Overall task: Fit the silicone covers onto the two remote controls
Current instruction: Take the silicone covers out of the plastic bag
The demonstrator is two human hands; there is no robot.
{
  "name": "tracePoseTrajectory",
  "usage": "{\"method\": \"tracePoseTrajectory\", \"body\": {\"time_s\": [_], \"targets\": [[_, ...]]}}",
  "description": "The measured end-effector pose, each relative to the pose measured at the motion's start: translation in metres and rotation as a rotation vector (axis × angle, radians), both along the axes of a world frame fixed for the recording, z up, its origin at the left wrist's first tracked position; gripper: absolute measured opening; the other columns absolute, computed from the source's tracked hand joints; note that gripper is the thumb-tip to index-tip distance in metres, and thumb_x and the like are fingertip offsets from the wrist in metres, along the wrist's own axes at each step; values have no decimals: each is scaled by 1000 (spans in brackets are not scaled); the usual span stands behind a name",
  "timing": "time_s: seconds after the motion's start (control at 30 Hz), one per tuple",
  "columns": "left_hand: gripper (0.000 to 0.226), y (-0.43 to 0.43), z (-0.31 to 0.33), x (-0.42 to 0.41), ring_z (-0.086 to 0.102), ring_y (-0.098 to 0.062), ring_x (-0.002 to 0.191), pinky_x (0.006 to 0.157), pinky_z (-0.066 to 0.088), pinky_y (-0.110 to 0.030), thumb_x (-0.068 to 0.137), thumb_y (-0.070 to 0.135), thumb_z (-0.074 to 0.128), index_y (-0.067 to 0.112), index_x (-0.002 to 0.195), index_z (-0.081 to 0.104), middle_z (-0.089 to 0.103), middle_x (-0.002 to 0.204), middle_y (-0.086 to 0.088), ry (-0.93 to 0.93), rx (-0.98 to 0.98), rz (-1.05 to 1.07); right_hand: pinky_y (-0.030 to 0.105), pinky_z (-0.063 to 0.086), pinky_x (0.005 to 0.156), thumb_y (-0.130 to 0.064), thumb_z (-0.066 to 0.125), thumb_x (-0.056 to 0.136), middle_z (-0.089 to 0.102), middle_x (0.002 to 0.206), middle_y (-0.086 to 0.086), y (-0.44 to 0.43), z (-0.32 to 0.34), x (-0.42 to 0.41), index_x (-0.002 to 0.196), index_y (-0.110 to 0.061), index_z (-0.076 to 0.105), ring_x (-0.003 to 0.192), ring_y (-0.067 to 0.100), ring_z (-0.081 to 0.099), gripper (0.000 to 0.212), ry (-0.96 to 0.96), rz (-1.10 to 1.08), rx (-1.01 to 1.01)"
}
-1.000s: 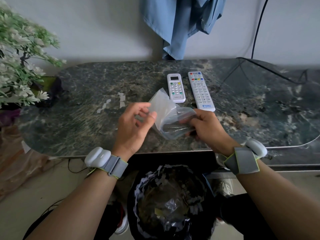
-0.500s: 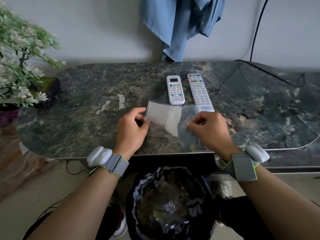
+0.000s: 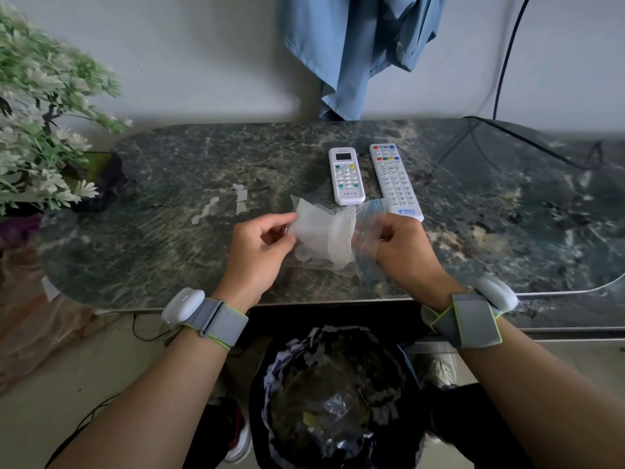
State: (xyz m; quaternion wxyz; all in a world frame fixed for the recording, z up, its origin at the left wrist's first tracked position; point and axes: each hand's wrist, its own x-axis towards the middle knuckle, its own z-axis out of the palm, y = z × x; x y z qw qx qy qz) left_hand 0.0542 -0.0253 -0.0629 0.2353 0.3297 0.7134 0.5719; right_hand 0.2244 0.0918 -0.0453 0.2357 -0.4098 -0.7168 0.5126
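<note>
Two white remotes lie side by side on the dark marble table (image 3: 169, 204): a short remote (image 3: 346, 176) with a small screen and, to its right, a long remote (image 3: 395, 181) with coloured buttons. Just in front of them I hold a folded translucent white silicone cover (image 3: 324, 235) that sits partly inside a clear plastic bag (image 3: 367, 228). My left hand (image 3: 258, 252) pinches the cover's left end. My right hand (image 3: 400, 245) grips the bag's right side. The bag's edge overlaps the long remote's near end.
A waste bin (image 3: 334, 397) lined with a black bag stands on the floor below the table's front edge. A white-flowered plant (image 3: 44, 130) fills the left. Blue cloth (image 3: 355, 52) hangs on the wall behind. Black cables (image 3: 527, 140) cross the table's right side.
Both hands have lowered the bag and cover from a raised, tilted hold to level in front of the remotes. The cover now sticks out further from the bag toward the left.
</note>
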Motion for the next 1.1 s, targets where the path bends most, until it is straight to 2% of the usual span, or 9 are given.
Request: {"method": "tracePoseTrajectory", "body": {"time_s": [0.2, 0.37, 0.43, 0.57, 0.73, 0.83, 0.9, 1.0, 1.1], "targets": [[36, -1, 3, -1, 68, -9, 84, 76, 55, -24, 79, 2, 72, 13, 113, 66, 72, 94, 2, -178, -1, -47, 29, 48, 53, 1, 63, 83, 58, 69, 21, 4, 6, -3, 71, -6, 63, 56, 26, 57, 14, 123, 30, -302], [13, 2, 3, -3, 53, -14, 51, 54, 47, -26, 78, -7, 67, 4, 85, 69, 67, 69, -10, -205, -4, 117, 26, 51, 54, -1, 61, 86, 60, 64, 18, 1, 7, -5, 82, 13, 62, 49, 16, 56, 14, 136, 91, -391], [13, 2, 4, -7, 51, -14, 48, 52, 46, -25, 78, -8, 66, 3, 83, 69, 65, 66, -10, -226, -5, 181, 30, 53, 56, -2, 61, 86, 60, 64, 15, 0, 8, -6, 86, 8, 62, 47, 15, 57, 10, 126, 57, -394], [23, 1, 5, -12, 55, -21, 56, 56, 47, -29, 78, -10, 65, 12, 76, 70, 68, 71, -7, -243, -4, 222, 31, 51, 58, -2, 51, 85, 54, 60, 11, -5, 13, -9, 69, -7, 55, 49, 19, 55, 17, 105, -12, -328], [25, 0, 8, -17, 53, -24, 55, 55, 46, -30, 79, -9, 65, 16, 73, 69, 66, 68, -9, -269, -10, 277, 34, 45, 57, -13, 55, 75, 48, 59, 7, -8, 12, -13, 54, -18, 52, 58, 21, 49, 21, 99, -123, -190], [25, -4, 9, -22, 52, -21, 50, 53, 47, -29, 79, -7, 67, 16, 71, 68, 64, 66, -9, -286, -16, 316, 19, 36, 48, -12, 57, 75, 44, 47, -9, -7, 10, -13, 54, -18, 52, 48, 6, 41, 23, 77, -204, -102], [25, -7, 7, -27, 54, -18, 47, 50, 49, -26, 79, -8, 66, 16, 71, 68, 64, 68, -9, -286, -18, 356, 16, 30, 42, -8, 57, 77, 43, 49, -8, -7, 11, -14, 60, -12, 54, 45, 2, 35, 18, 62, -240, -56], [25, -12, 5, -38, 57, -13, 42, 43, 49, -21, 80, -10, 62, 12, 69, 63, 61, 69, -10, -315, 4, 466, 18, 31, 41, -1, 54, 77, 41, 52, -1, -5, 15, -12, 59, -11, 51, 46, 6, 35, 21, 123, -328, -119], [25, -20, 5, -53, 55, -7, 36, 41, 49, -20, 80, -12, 56, 10, 69, 55, 56, 65, -9, -361, 58, 600, 21, 40, 42, 4, 49, 79, 40, 54, 3, -1, 18, -9, 55, -11, 48, 42, 13, 39, 29, 286, -417, -332]]}}
